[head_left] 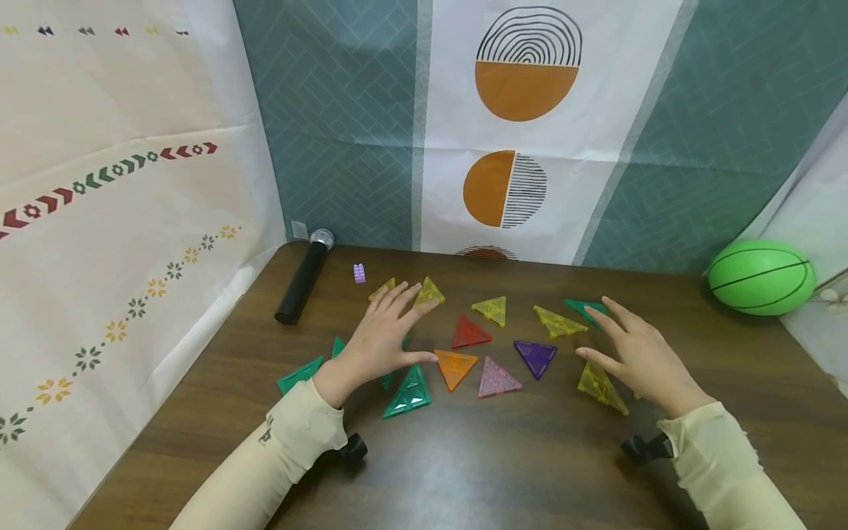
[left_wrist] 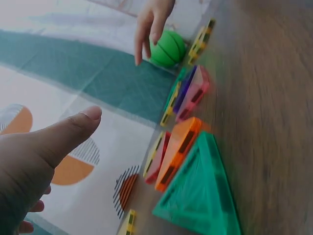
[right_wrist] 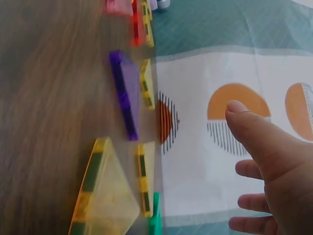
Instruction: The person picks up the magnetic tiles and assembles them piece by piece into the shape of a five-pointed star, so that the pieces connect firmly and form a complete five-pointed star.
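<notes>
Several translucent triangle tiles lie spread across a brown table. My left hand [head_left: 379, 340] hovers with fingers spread over the green tiles [head_left: 408, 392] and beside an orange tile [head_left: 455, 368]; nothing is in its grasp. On the other side my right hand [head_left: 637, 358] hangs in the air, fingers apart, above a yellow tile [head_left: 601, 387] and near a green tile [head_left: 586, 311]. Between the hands lie a red tile [head_left: 470, 333], a pink tile [head_left: 497, 378], a purple tile [head_left: 536, 358] and more yellow tiles [head_left: 558, 322]. In the right wrist view, the thumb [right_wrist: 252, 125] is clear of every tile.
A black microphone [head_left: 306, 278] lies at the back left, with a small purple brick [head_left: 359, 273] next to it. At the back right sits a green ball [head_left: 762, 277]. Patterned cloth [head_left: 351, 132] hangs behind the table.
</notes>
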### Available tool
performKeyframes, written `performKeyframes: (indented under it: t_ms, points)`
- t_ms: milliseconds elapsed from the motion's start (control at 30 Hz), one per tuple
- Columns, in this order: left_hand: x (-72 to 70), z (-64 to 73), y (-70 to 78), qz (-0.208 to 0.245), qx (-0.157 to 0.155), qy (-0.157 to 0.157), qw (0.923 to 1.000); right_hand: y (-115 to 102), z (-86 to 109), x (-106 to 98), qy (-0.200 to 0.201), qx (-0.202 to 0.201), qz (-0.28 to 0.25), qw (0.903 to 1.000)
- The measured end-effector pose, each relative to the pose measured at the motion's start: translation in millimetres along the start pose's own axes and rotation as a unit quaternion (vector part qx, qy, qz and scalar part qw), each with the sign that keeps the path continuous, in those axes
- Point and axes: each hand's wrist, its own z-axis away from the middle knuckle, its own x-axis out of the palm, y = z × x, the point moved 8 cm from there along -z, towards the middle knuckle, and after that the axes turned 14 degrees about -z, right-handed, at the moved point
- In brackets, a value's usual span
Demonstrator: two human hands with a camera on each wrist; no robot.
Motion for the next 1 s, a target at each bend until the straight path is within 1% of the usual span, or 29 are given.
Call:
performKeyframes:
  t_ms: [133,233,400,533,633,833,1000]
  points:
    - [-4.3,1.0,9.4,0.016,0.010,-0.006,0.9998,-11.5,-0.5,-0.2,0.002,-0.007,-0.004,1.0000]
    - [-7.7,1.4,17.0,0.020,0.021,-0.002,0.9996,-20.8,-0.9,0.4,0.002,-0.014,-0.006,0.9999]
    - [-11.4,1.8,29.6,0.014,0.042,0.015,0.9989,-38.2,-0.8,4.8,0.014,-0.044,-0.009,0.9989]
    - [-12.0,2.5,39.1,0.001,0.057,0.024,0.9981,-52.2,0.4,10.3,0.021,-0.067,-0.007,0.9975]
    - [-11.3,3.5,45.6,-0.014,0.071,0.031,0.9969,-61.1,1.0,15.8,0.022,-0.075,-0.012,0.9969]
    - [-7.1,5.6,54.2,-0.034,0.091,0.040,0.9945,-71.7,2.1,30.9,0.006,-0.071,-0.029,0.9971]
    - [1.1,6.2,58.7,-0.048,0.096,0.026,0.9939,-80.4,1.9,41.2,0.008,-0.081,-0.036,0.9960]
